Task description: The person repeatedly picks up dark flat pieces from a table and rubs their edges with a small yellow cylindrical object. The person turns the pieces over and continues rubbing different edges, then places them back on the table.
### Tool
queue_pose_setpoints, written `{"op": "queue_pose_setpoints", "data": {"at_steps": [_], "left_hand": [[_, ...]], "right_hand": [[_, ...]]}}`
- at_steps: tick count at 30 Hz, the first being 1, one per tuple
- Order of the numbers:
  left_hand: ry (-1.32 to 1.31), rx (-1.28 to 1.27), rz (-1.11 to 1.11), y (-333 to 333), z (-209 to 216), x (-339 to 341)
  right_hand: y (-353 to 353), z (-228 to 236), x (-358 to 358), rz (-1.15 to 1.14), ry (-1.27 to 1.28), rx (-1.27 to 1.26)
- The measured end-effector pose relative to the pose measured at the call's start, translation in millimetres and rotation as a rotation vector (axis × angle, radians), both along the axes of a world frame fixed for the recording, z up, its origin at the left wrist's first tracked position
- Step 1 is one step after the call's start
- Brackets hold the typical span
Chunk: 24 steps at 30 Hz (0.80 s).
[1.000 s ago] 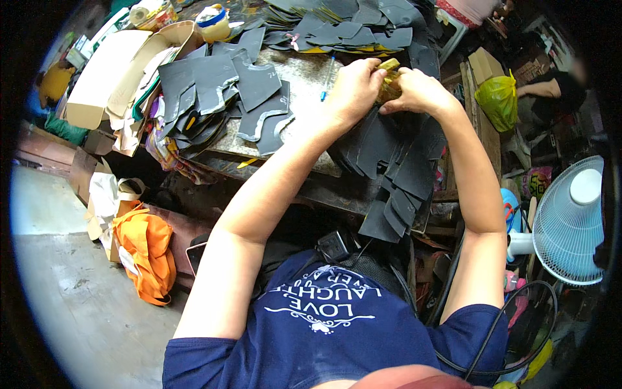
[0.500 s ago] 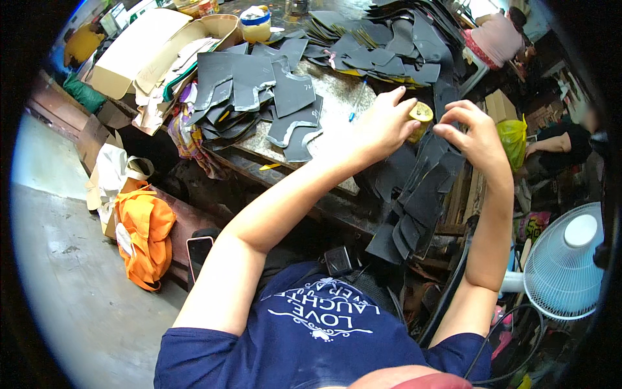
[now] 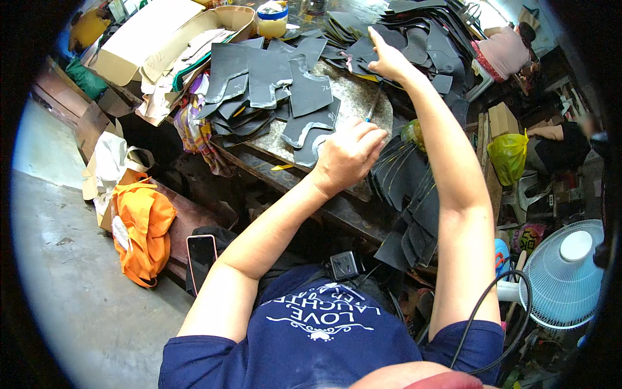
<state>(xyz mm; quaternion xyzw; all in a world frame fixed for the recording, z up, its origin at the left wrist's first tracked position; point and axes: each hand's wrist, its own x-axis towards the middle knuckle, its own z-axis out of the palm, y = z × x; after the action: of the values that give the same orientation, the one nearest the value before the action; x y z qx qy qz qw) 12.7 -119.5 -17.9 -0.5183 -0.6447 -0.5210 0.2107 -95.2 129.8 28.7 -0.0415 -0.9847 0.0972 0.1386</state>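
My left hand [image 3: 350, 157] is closed over the near edge of the pale tabletop, its fingers curled. What it holds, if anything, is hidden. Just beyond its knuckles lies a thin stick with a blue end [image 3: 368, 118]. My right hand [image 3: 391, 59] reaches to the far side with its index finger stretched out and thumb apart, over a pile of black cut pieces [image 3: 363, 50]; contact cannot be made out. Partly behind my right forearm is a small yellowish container [image 3: 411, 133]. Black flat pieces with whitish edges [image 3: 312, 91] lie left of the stick.
A blue-banded tub [image 3: 272, 23] and a cardboard box of pale sheets [image 3: 227, 26] stand at the back left. More black pieces [image 3: 408, 227] hang near the right table edge. A fan [image 3: 562, 275], a yellow-green bag [image 3: 508, 159] and two people are to the right.
Both hands have left the yellowish container. My left hand has come nearer and leftward, now closed; my right hand has gone far and left over the black pieces.
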Motion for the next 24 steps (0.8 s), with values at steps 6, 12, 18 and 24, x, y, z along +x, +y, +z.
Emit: {"op": "queue_pose_setpoints", "data": {"at_steps": [6,12,18,24], "left_hand": [[0.093,-0.029,0.003,-1.0,1.0,2.2],[0.125,-0.07,-0.005,-0.9,-0.9,2.3],[0.099,-0.075,-0.029,-1.5,0.4,1.4],[-0.122,0.0,-0.053,-1.1,-2.5,-5.2]], "right_hand": [[0.7,-29.7,-18.2,-0.207,-0.11,-0.007],[-18.0,-4.0,-8.5,-0.283,-0.089,0.168],[-30.9,40.6,33.4,-0.037,0.138,0.103],[-84.2,41.8,138.8,0.104,0.313,0.163]]}}
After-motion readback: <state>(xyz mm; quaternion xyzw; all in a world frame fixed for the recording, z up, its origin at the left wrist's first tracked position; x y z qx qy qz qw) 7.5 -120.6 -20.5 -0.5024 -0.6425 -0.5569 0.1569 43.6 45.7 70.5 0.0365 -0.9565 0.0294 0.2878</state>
